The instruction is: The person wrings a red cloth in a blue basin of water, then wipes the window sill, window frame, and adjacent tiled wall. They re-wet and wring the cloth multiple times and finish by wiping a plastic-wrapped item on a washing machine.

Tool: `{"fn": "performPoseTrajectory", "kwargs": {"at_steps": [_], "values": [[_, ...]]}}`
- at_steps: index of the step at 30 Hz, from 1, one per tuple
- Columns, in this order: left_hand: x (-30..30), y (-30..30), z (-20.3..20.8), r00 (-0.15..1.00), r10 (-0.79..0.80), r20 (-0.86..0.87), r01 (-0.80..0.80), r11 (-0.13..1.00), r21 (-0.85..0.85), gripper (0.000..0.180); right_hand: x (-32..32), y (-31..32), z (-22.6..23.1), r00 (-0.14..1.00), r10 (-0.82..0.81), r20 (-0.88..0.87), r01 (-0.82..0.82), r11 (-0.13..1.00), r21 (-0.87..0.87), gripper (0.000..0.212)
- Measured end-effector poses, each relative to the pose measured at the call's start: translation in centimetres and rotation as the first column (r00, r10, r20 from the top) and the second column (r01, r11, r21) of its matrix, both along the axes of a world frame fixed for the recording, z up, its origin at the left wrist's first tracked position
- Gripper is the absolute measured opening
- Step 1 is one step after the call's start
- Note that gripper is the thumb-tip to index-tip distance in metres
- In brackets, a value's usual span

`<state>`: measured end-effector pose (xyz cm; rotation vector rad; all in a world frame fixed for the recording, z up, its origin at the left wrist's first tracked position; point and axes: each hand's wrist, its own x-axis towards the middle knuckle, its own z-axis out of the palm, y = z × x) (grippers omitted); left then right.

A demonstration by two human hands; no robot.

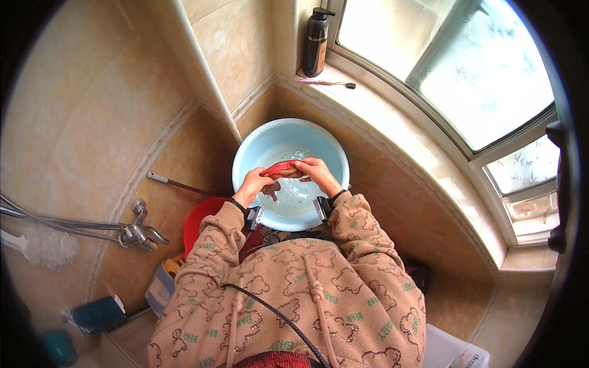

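Between my two hands a small red cloth (282, 170) is stretched over a light blue basin (248, 144). My left hand (253, 184) pinches one end of it, and my right hand (318, 174) grips the other end. A brownish underside of the cloth shows along its lower edge. Below the hands, rippled water (294, 199) lies in the basin. A dark patch under the cloth, near my left fingers, may be its hanging part or a shadow; I cannot tell which. Both wrists carry dark straps with small boxes.
A red bucket (196, 224) stands left of the basin, partly behind my sleeve. On the left wall is a metal tap (138, 236) with hoses. The window sill holds a dark pump bottle (316, 43) and a toothbrush (328, 83). A rod with a grey handle (158, 178) leans nearby.
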<state>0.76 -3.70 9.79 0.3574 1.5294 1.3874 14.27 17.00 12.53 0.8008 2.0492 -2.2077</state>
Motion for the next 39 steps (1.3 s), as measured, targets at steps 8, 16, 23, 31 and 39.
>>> {"fn": "performPoseTrajectory", "kwargs": {"at_steps": [8, 16, 23, 31, 39], "values": [[1.3, 1.2, -0.1, 0.893, 0.145, -0.426, -0.094, 0.986, 0.138, 0.033, 3.1, -0.4, -4.6, 0.968, -0.031, 0.248, 0.077, 0.982, -0.175, 0.049], [4.2, 2.2, 0.1, 0.592, -0.036, -0.805, 0.063, 0.998, 0.002, 0.031, 3.2, -2.8, -4.5, 0.985, 0.170, 0.041, -0.068, 0.585, -0.808, 0.073], [5.7, 1.6, 0.1, 0.475, -0.166, -0.864, 0.422, 0.905, 0.058, 0.042, 3.0, -4.3, -5.5, 1.000, 0.014, 0.013, 0.006, 0.417, -0.909, 0.048], [5.1, 1.5, -2.2, 0.852, 0.257, -0.456, -0.197, 0.965, 0.174, 0.053, 2.8, -4.3, -4.4, 0.980, -0.196, 0.048, 0.098, 0.254, -0.962, 0.015], [4.4, 2.1, -2.0, 0.682, -0.004, 0.731, -0.294, 0.914, 0.279, 0.072, 1.5, -6.0, 0.1, 0.964, -0.258, -0.062, -0.052, 0.043, -0.998, 0.029]]}}
